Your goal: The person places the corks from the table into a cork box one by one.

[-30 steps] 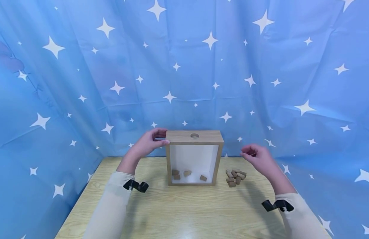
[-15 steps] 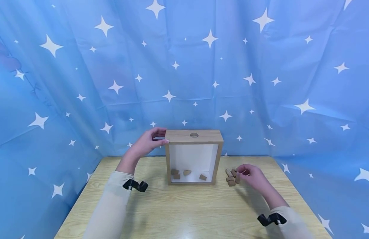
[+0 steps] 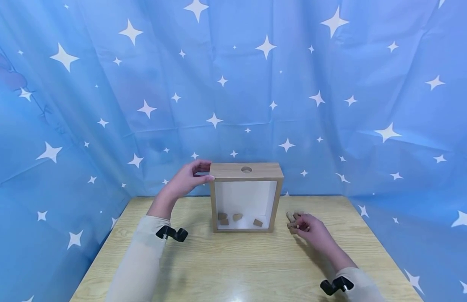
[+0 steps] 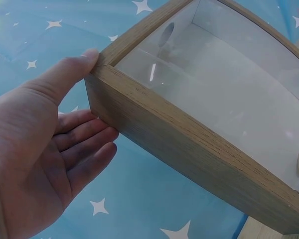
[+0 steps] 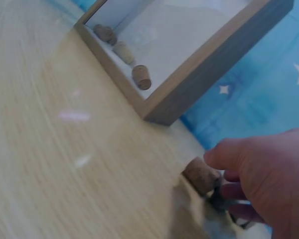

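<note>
A square wooden box (image 3: 245, 171) with a clear front and a round hole in its top stands upright on the table. My left hand (image 3: 184, 179) grips its upper left corner. In the left wrist view the thumb (image 4: 72, 69) lies on the front edge, the fingertips at the back edge. Several corks (image 3: 257, 222) lie at the bottom inside the box. To the right of the box, my right hand (image 3: 311, 230) pinches at a small pile of corks (image 3: 290, 217), hiding much of it. In the right wrist view one cork (image 5: 201, 175) sits at the thumb tip, the other fingers curled behind.
The light wood table (image 3: 233, 260) reaches back to a blue curtain (image 3: 233, 84) with white stars, close behind the box. A black wrist mount (image 3: 172, 233) sits on the left sleeve, another mount (image 3: 337, 285) on the right.
My right hand has come down from above the table to the cork pile, then shifted a little left over it. The left hand stays on the box corner.
</note>
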`<state>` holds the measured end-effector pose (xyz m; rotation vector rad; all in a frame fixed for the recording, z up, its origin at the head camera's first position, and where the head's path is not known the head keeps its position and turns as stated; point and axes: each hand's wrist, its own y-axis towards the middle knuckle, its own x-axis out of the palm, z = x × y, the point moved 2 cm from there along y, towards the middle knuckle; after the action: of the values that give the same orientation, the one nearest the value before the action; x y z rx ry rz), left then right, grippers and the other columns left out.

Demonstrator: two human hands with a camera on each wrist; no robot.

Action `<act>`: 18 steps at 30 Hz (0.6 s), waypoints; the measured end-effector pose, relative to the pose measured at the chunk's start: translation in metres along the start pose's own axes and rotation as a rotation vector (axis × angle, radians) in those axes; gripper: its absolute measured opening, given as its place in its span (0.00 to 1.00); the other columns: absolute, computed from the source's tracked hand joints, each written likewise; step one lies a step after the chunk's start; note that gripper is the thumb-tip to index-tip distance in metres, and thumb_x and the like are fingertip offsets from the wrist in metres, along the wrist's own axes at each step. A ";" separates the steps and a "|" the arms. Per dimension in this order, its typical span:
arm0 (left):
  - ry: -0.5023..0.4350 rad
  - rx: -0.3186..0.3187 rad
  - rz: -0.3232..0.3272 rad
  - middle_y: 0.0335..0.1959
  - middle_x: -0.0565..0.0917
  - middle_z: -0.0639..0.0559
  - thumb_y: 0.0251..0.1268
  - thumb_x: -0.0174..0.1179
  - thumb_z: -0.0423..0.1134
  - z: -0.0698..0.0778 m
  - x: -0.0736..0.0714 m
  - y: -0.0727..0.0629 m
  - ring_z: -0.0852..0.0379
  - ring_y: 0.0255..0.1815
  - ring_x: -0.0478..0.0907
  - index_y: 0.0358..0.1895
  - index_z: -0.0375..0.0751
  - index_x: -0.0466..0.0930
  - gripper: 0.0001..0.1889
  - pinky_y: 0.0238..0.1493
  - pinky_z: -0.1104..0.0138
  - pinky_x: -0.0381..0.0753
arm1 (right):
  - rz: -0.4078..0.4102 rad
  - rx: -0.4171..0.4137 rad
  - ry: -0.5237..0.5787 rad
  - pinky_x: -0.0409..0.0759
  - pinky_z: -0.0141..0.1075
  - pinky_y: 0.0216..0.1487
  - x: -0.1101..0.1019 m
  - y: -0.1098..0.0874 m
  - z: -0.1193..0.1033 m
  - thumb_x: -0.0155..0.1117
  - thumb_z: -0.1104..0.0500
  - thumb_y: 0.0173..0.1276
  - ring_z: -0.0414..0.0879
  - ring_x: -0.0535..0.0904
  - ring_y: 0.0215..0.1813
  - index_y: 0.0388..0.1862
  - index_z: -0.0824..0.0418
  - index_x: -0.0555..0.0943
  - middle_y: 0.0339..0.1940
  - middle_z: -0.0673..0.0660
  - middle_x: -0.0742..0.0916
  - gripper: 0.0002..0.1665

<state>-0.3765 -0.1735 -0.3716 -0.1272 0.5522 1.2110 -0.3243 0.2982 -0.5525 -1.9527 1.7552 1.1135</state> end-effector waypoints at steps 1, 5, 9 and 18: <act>0.000 0.001 0.000 0.75 0.79 0.43 0.75 0.75 0.50 -0.001 0.000 0.000 0.40 0.78 0.75 0.80 0.43 0.74 0.36 0.74 0.45 0.79 | 0.001 -0.017 -0.004 0.86 0.34 0.43 0.002 0.000 0.000 0.80 0.69 0.70 0.44 0.84 0.42 0.44 0.62 0.90 0.47 0.60 0.87 0.08; -0.002 0.003 0.002 0.75 0.79 0.43 0.75 0.75 0.50 0.000 -0.001 0.000 0.41 0.77 0.75 0.80 0.44 0.74 0.36 0.74 0.45 0.79 | 0.007 -0.054 -0.021 0.86 0.35 0.44 0.006 0.000 0.001 0.80 0.70 0.69 0.47 0.84 0.45 0.47 0.64 0.91 0.55 0.66 0.86 0.10; -0.002 0.003 0.000 0.75 0.80 0.44 0.75 0.76 0.51 0.001 0.000 -0.001 0.42 0.77 0.76 0.79 0.44 0.74 0.36 0.74 0.45 0.79 | 0.002 -0.039 -0.070 0.86 0.43 0.52 0.009 -0.001 0.005 0.81 0.70 0.67 0.52 0.85 0.51 0.49 0.62 0.91 0.59 0.65 0.85 0.14; 0.000 0.007 0.003 0.75 0.79 0.44 0.76 0.75 0.50 -0.001 0.001 -0.001 0.42 0.77 0.75 0.80 0.44 0.74 0.36 0.74 0.45 0.80 | -0.042 -0.049 -0.149 0.83 0.44 0.49 0.012 -0.004 0.008 0.79 0.70 0.69 0.48 0.81 0.49 0.51 0.59 0.90 0.51 0.55 0.84 0.14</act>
<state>-0.3759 -0.1737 -0.3729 -0.1207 0.5566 1.2117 -0.3237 0.2953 -0.5673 -1.8732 1.6172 1.2638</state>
